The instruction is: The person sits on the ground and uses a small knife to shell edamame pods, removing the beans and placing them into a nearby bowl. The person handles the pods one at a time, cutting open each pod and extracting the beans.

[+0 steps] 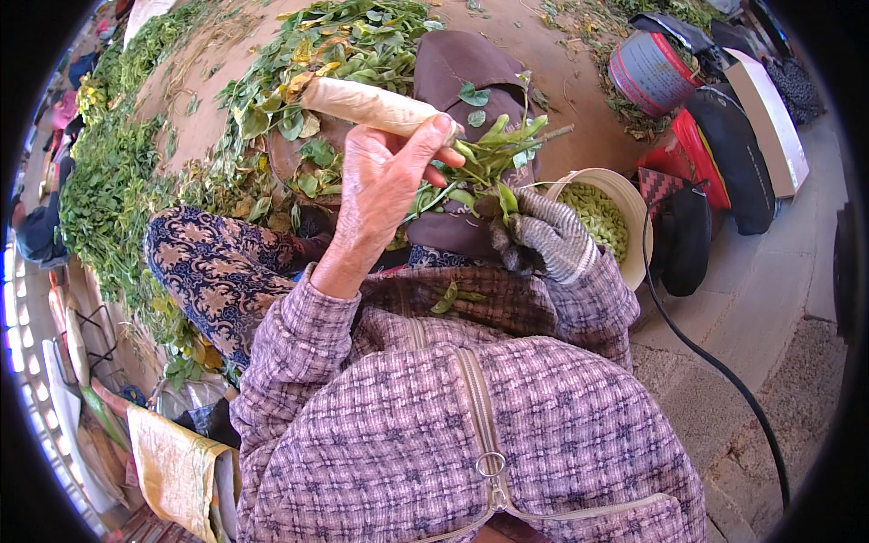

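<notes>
My bare left hand (394, 173) pinches a pale cream, wrapped-looking roll (370, 105) between thumb and fingers. What the roll is, I cannot tell. At its right end a green bean sprig (495, 153) with plump pods and a cut stem spans towards my other hand. My right hand (543, 231), in a grey striped knit glove with dark fingertips, holds a green pod (507, 200) at the sprig's lower side. Close to its right stands a cream bucket (637, 231) partly filled with shelled green beans (597, 214). Loose pods (447, 298) lie on my lap.
Picked bean plants (353, 41) heap up ahead, with more greenery (108, 176) along the left. A brown cloth (461, 68) lies before me. To the right are a printed tub (652, 75), a black bag (730, 156), a white box (770, 122) and a black cable (719, 366). People sit far left.
</notes>
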